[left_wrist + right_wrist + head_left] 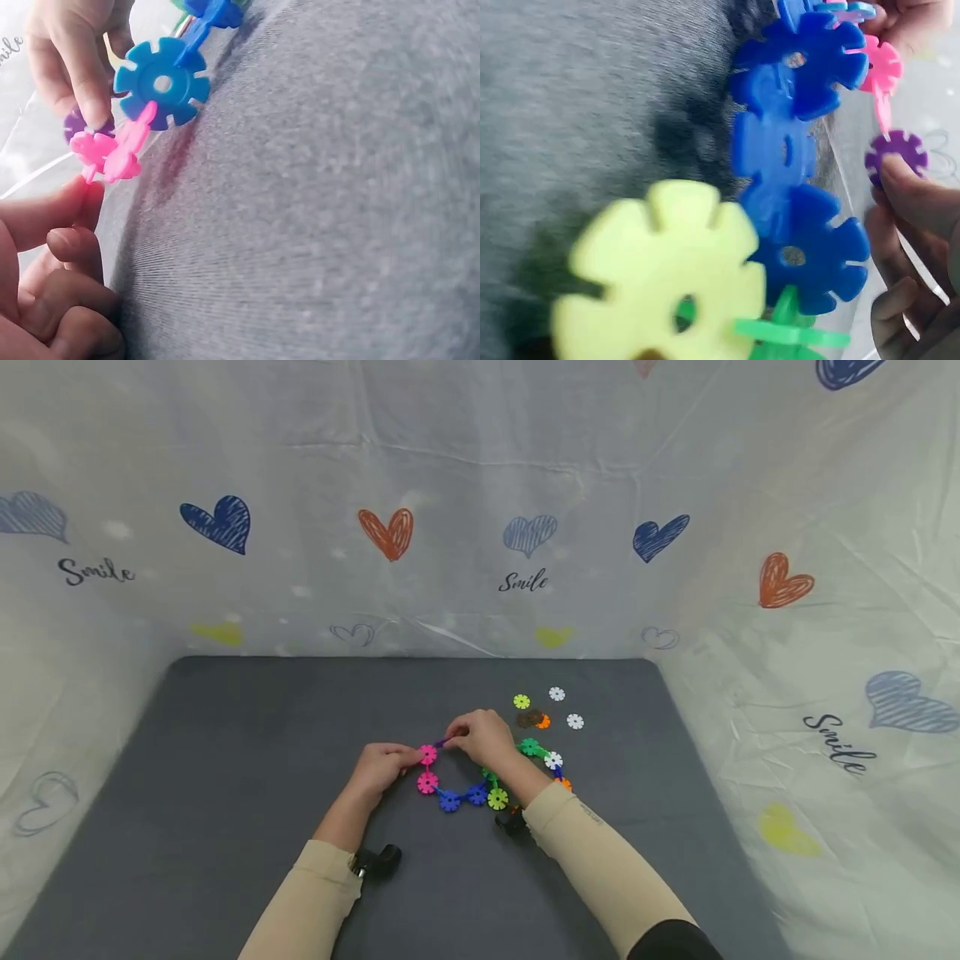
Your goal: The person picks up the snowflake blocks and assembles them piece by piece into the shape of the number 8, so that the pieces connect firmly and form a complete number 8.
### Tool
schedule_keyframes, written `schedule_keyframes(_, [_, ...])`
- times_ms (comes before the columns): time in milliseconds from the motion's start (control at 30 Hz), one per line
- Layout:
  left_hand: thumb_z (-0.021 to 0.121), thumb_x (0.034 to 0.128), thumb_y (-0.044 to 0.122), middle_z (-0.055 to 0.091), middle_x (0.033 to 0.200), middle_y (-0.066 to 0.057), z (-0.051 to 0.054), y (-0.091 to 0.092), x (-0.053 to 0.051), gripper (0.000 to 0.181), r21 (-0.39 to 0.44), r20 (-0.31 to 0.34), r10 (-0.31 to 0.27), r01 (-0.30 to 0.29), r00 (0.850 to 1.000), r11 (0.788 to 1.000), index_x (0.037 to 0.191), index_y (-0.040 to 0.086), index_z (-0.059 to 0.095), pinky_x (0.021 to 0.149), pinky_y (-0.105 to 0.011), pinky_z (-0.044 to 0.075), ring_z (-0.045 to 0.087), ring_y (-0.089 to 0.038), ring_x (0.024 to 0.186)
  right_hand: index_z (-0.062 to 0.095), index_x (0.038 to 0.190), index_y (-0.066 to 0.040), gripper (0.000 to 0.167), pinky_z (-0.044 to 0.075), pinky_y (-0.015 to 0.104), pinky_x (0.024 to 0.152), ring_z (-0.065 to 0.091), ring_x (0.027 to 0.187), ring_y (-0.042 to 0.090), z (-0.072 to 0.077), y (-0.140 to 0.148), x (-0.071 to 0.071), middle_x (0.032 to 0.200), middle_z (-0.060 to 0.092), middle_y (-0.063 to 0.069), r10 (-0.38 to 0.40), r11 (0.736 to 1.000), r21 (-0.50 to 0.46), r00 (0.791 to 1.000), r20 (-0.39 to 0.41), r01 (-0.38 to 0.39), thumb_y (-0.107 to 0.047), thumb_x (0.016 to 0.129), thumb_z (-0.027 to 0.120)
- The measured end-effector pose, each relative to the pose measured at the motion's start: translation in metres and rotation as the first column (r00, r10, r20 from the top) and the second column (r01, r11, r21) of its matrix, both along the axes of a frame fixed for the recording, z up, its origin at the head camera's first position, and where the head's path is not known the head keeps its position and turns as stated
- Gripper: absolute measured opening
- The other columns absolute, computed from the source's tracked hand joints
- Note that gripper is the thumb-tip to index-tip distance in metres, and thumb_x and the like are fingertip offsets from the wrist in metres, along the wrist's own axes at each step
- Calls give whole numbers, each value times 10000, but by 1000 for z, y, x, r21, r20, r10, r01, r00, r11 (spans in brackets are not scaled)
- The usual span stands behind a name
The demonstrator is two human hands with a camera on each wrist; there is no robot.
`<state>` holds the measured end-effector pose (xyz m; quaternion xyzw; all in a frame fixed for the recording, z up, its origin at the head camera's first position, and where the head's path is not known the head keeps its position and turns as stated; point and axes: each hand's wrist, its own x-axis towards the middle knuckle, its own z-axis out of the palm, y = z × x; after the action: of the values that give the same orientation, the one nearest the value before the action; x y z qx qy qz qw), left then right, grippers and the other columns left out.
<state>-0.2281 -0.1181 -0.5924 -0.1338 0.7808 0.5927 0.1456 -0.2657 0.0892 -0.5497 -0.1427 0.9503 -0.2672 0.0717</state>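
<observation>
A chain of notched plastic discs lies in a curve on the table. At its end, my left hand pinches a pink disc between thumb and fingertips. My right hand pinches a purple disc by its edge, and that disc touches the pink end. Beyond the pink pieces the chain runs through blue discs, a yellow-green disc and green discs to a white disc and an orange disc. My right hand and forearm hide part of it.
Behind the chain, several loose discs lie on the grey table: a yellow-green one, white ones, brown ones and an orange one. A white curtain with printed hearts surrounds the table's back and sides.
</observation>
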Motion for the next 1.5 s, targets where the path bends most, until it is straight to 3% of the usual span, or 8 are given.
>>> schedule_keyframes(267, [790, 864, 237, 620, 722, 4, -2, 3, -3, 232, 5, 21, 0, -1, 1000, 1000, 968, 30, 793, 611, -301, 433, 534, -160, 688, 811, 919, -262, 69, 521, 281, 792, 655, 874, 86, -6, 3, -13, 936, 764, -116, 92, 995, -52, 992, 91, -87, -317, 880, 796])
schedule_keyframes(500, [784, 878, 238, 644, 805, -3, 1, -2, -3, 259, 24, 77, -6, 4, 997, 1000, 1022, 22, 786, 625, -295, 439, 539, -156, 736, 818, 865, -208, 51, 507, 224, 697, 637, 769, 44, -9, 1, -22, 890, 773, -81, 230, 958, -190, 970, 73, -213, -258, 857, 819])
schedule_keyframes(733, [786, 884, 267, 671, 884, -7, 0, -2, -3, 280, 39, 109, 4, -8, 994, 999, 1037, 33, 790, 647, -295, 431, 543, -156, 773, 814, 849, -187, 52, 496, 210, 657, 629, 725, 39, -8, -3, -25, 837, 765, -84, 242, 955, -207, 962, 123, -213, -235, 845, 829])
schedule_keyframes(933, [777, 873, 322, 584, 716, 22, 3, -4, -1, 251, 8, 105, -17, 16, 994, 1000, 903, 73, 775, 556, -300, 364, 446, -128, 600, 725, 1244, -152, 380, 552, 270, 756, 691, 900, 124, 13, 11, -24, 1197, 735, 10, 238, 967, -133, 951, 196, -215, -91, 875, 791])
schedule_keyframes(1100, [714, 928, 404, 480, 586, 36, 2, -5, 3, 418, -45, -12, -68, 67, 998, 997, 685, 83, 600, 523, -295, 329, 387, -129, 528, 661, 1339, -125, 437, 557, 384, 890, 672, 1100, 244, 36, 58, -27, 1266, 701, 64, 87, 992, -103, 979, 186, -69, -139, 914, 760])
schedule_keyframes(1200, [669, 952, 482, 455, 561, 29, -1, -4, 5, 522, -88, -65, -79, 73, 995, 993, 634, 87, 545, 525, -296, 326, 381, -145, 523, 667, 1314, -80, 395, 543, 454, 918, 658, 1132, 308, 35, 97, -29, 1246, 699, 121, -81, 993, -75, 983, 164, 94, -159, 934, 739])
schedule_keyframes(1367, [624, 991, 412, 459, 561, 9, -3, -3, 6, 473, -120, -84, -67, 56, 994, 991, 676, 61, 599, 532, -305, 332, 377, -162, 523, 631, 1253, -24, 408, 507, 499, 916, 606, 1098, 367, 9, 148, -31, 1224, 650, 194, -398, 917, 52, 910, 117, 395, -270, 944, 734])
schedule_keyframes(1500, [625, 958, 223, 549, 613, 3, -4, 0, 5, 211, -164, -98, -59, 43, 993, 986, 842, 57, 685, 593, -307, 400, 487, -159, 587, 589, 1223, -8, 451, 488, 480, 878, 572, 1018, 352, -12, 167, -29, 1167, 598, 206, -454, 891, 82, 877, 159, 447, -315, 932, 747])
